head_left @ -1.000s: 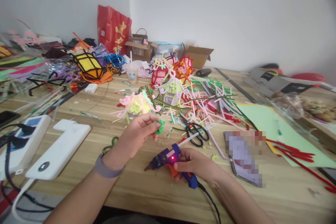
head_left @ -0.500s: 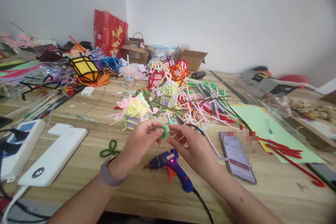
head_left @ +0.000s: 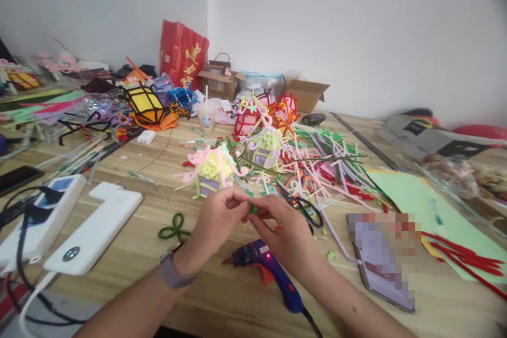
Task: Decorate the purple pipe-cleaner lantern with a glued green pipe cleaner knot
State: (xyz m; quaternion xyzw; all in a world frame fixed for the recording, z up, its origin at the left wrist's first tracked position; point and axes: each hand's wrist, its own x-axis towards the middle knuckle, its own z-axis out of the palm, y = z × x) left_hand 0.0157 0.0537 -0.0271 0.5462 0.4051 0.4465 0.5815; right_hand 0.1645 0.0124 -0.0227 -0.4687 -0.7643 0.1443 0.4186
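A small green coil of pipe cleaner is pinched between my two hands, mostly covered by the fingers. My left hand grips it from the left with thumb and forefinger. From the right, the fingertips of my right hand close on it too. Below them lies a blue glue gun, its red light lit and nozzle pointing left. A dark green looped pipe cleaner rests beside my left wrist. Just past my right hand are black-handled scissors. Behind my left hand stands a little pipe-cleaner house with pink roof edges.
A phone lies at right, near green paper with red pipe cleaners. To the left are a white power bank and a power strip. Loose pipe cleaners, a second house and a drink cup sit farther back.
My right hand has come in and its fingers have closed on the green coil, which is now more hidden. The view has swung left, so the scene appears shifted right.
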